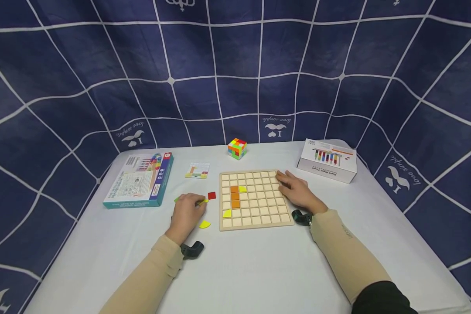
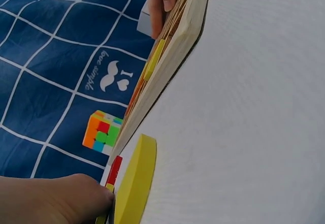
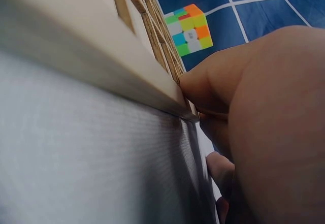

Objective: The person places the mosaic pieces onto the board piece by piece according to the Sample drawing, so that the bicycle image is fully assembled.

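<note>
In the head view, my left hand point(image 1: 186, 214) is low over the table, left of a wooden grid board point(image 1: 259, 221). A small yellow piece point(image 1: 206, 200) shows right at its fingertips; I cannot tell whether they pinch it. A green piece point(image 1: 175, 200) peeks out behind this hand, and a red square point(image 1: 212, 196) lies just past the fingertips. Nearer me is a rounded yellow piece point(image 1: 205, 224). Orange squares point(image 1: 235, 196) and yellow pieces point(image 1: 227, 213) sit in the grid's left part. My right hand point(image 1: 297, 190) rests fingers and thumb on the board's right rim.
A printed pattern card point(image 1: 198, 170) lies beyond the left hand. The teal-edged box point(image 1: 139, 181) stands at the left, a white box point(image 1: 327, 160) at the back right. A colourful puzzle cube point(image 1: 237, 148) is behind the board, before a blue curtain point(image 1: 235, 93).
</note>
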A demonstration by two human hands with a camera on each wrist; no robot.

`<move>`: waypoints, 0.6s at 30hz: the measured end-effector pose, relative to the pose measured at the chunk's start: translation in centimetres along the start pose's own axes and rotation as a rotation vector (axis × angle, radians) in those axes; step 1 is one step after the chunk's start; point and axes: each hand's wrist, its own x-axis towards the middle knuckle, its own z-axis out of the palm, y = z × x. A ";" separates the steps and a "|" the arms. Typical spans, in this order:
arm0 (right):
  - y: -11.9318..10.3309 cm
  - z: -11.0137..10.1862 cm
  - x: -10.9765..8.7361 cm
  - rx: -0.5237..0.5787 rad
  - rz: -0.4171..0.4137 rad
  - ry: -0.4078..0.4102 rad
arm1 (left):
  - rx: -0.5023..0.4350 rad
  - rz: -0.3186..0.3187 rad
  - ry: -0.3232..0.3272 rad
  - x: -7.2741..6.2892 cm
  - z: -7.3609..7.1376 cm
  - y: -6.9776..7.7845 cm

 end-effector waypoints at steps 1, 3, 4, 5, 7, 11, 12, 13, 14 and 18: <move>0.0 0.0 0.0 0.002 0.000 -0.001 | -0.006 -0.002 -0.001 0.0 0.0 0.1; 0.0 -0.1 0.0 0.005 0.000 -0.003 | -0.014 0.000 0.002 0.1 0.0 0.1; -0.1 -0.1 0.0 0.008 0.001 -0.005 | -0.019 0.000 0.002 0.0 0.1 0.1; 0.0 -0.1 0.0 0.004 0.000 -0.005 | -0.023 0.000 0.001 0.0 0.1 0.1; 0.0 -0.1 -0.1 0.001 0.002 -0.005 | -0.028 0.003 -0.005 -0.1 0.2 0.1; -0.1 0.0 -0.1 -0.001 0.007 -0.002 | -0.029 0.001 -0.028 -0.3 0.2 0.2; -0.1 0.0 -0.1 0.001 0.010 -0.002 | -0.030 0.000 -0.032 -0.3 0.2 0.2; -0.1 0.0 -0.1 0.000 0.011 -0.003 | -0.030 -0.002 -0.037 -0.3 0.2 0.2; -0.1 0.0 -0.1 0.000 0.010 -0.002 | -0.027 -0.003 -0.042 -0.4 0.3 0.2; -0.1 -0.1 -0.1 -0.006 0.008 -0.002 | 0.016 0.026 -0.067 -0.6 0.2 0.4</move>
